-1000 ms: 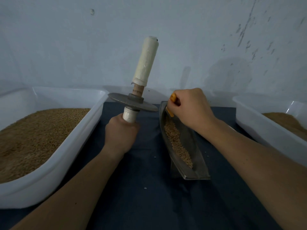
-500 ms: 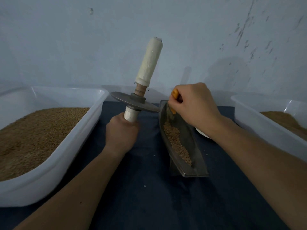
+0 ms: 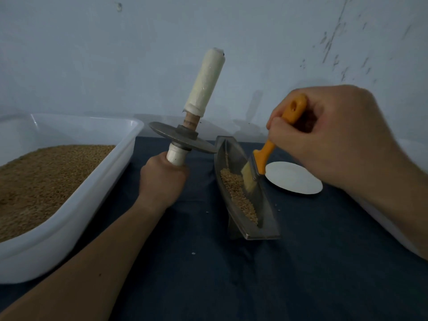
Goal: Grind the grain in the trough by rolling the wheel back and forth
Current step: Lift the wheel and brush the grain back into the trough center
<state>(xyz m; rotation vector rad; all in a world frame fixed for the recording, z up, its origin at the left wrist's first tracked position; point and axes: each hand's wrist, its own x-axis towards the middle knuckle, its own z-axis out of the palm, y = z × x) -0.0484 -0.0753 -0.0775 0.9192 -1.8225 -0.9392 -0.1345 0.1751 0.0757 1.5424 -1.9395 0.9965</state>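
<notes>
right now the left hand (image 3: 162, 179) grips the lower handle of the wheel (image 3: 183, 139), held in the air just left of the far end of the trough (image 3: 234, 152), axle tilted near upright, disc almost flat. the trough runs lengthwise from far to near, grain (image 3: 240, 195) heaped along its groove. the right hand (image 3: 335, 135) is curled round an orange brush (image 3: 266, 154), bristles down in the grain. to roll, the axle probably has to swing level across the trough, with the right hand freed for the upper handle.
</notes>
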